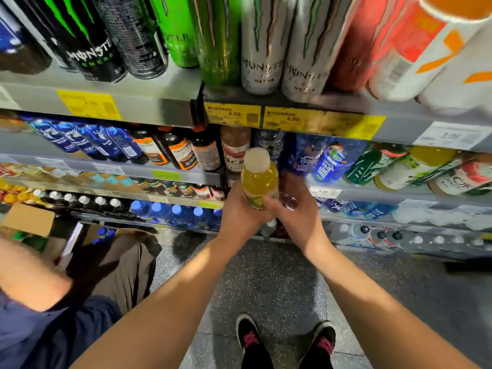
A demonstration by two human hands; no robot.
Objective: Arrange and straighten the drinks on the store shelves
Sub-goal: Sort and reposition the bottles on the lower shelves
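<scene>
**Yellow bottle held before the shelves**

Shelves (pixel 159 105) of cans and bottles fill the background. Left hand (pixel 241 209) grips a yellow bottle (pixel 259 179) upright, in front of the middle shelf. Right hand (pixel 295 209) curls its fingers round the bottle's lower part.

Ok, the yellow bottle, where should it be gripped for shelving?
Keep the grip low on the body of the yellow bottle, from the near side as both hands now do. It stands upright, its cap clear, so it can go in base first.

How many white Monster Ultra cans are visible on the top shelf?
2: one white Monster Ultra can right of the green cans, another beside it on its right. More may stand hidden behind.
</scene>
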